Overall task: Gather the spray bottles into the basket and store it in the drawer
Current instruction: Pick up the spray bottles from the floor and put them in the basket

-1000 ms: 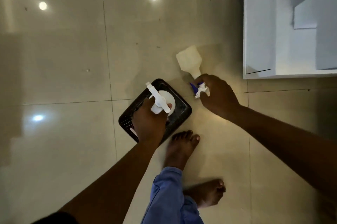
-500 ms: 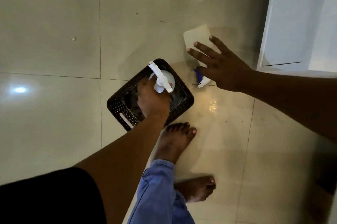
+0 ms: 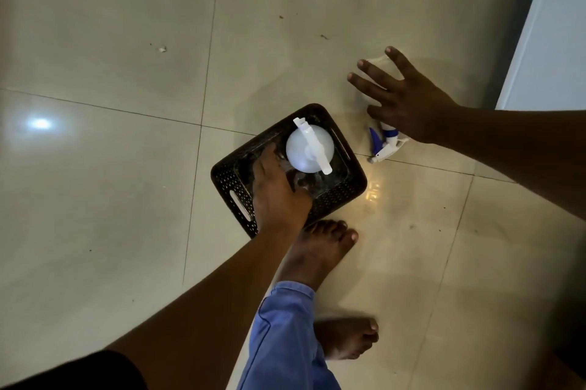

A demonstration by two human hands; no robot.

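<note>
A dark perforated basket sits on the tiled floor. A white spray bottle stands upright inside it. My left hand reaches into the basket, its fingers at the bottle's lower left side; a grip cannot be made out. To the right of the basket a second spray bottle lies on the floor, and its blue and white trigger head points toward me. My right hand hovers over that bottle with fingers spread, hiding most of its pale body.
A white cabinet stands at the upper right edge. My bare feet are planted just below the basket, one touching its near corner, with a blue trouser leg above them. Glossy beige tiles surround everything.
My right hand let go of the second bottle's trigger head and spread its fingers above it. My left hand lowered the white bottle into the basket and slid to its side.
</note>
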